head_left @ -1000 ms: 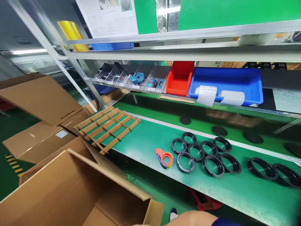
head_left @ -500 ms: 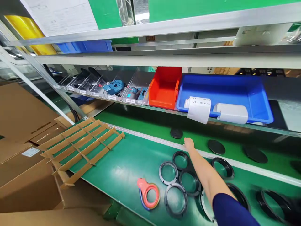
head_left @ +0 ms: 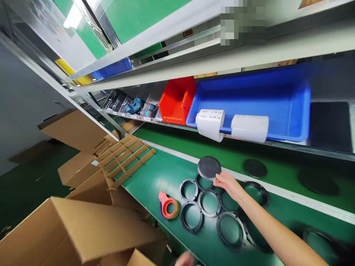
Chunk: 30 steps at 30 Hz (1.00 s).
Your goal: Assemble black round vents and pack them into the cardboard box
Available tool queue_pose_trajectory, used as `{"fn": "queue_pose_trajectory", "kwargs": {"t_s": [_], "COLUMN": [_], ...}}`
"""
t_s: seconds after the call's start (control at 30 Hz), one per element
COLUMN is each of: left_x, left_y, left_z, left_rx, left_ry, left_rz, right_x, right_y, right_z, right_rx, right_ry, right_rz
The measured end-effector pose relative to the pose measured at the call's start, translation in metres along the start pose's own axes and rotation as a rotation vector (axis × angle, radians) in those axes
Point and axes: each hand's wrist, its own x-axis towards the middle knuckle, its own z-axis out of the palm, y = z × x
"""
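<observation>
Left hand (head_left: 185, 259) cut off, blurred, can't tell its grip; your right hand (head_left: 227, 183) pinches one black disc (head_left: 209, 167); two other discs (head_left: 255, 168) lie rightward, one smeared.

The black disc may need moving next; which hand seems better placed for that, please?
Probably the right hand: it pinches the black disc, while the left hand is at the picture's bottom edge.

rings (head_left: 200, 204) on bench (head_left: 155, 173), right of tape dispenser (head_left: 164, 201)

Head-worn view, forward, down across workbench (head_left: 156, 171)
</observation>
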Motion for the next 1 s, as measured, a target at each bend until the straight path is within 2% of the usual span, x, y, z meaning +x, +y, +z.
{"fn": "queue_pose_trajectory", "kwargs": {"t_s": [0.1,0.17,0.23,0.3,0.37,0.43,0.47,0.53,0.63,0.77,1.0], "left_x": [-0.026,-0.041,-0.057,-0.074,-0.090,-0.104,-0.111,-0.123,-0.137,-0.146,-0.148], "left_y": [0.021,0.031,0.037,0.039,0.040,0.040,0.040,0.040,0.039,0.037,0.035], "left_z": [0.059,0.097,0.128,0.151,0.166,0.176,0.181,0.189,0.196,0.192,0.174], "left_rx": [-0.345,-0.727,-0.946,-0.989,-0.977,-0.945,-0.925,-0.891,-0.877,-0.888,-0.868], "left_ry": [-0.206,-0.488,-0.688,-0.759,-0.773,-0.784,-0.795,-0.814,-0.788,-0.775,-0.862], "left_rz": [0.123,0.161,0.167,0.170,0.153,0.118,0.098,0.064,0.037,0.056,0.017], "right_x": [-0.124,-0.185,-0.225,-0.249,-0.263,-0.272,-0.276,-0.281,-0.284,-0.285,-0.283], "right_y": [-0.002,-0.002,-0.001,-0.006,-0.016,-0.031,-0.039,-0.052,-0.059,-0.056,-0.059], "right_z": [-0.029,-0.046,-0.062,-0.078,-0.092,-0.103,-0.107,-0.112,-0.113,-0.108,-0.087], "right_rx": [0.003,-0.010,-0.067,-0.239,-0.532,-0.821,-0.923,-1.047,-1.139,-1.156,-1.038], "right_ry": [-0.229,-0.315,-0.303,-0.214,-0.025,0.136,0.162,0.102,0.013,-0.069,-0.184], "right_rz": [0.084,0.137,0.157,0.086,-0.128,-0.429,-0.567,-0.732,-0.802,-0.859,-0.742]}}
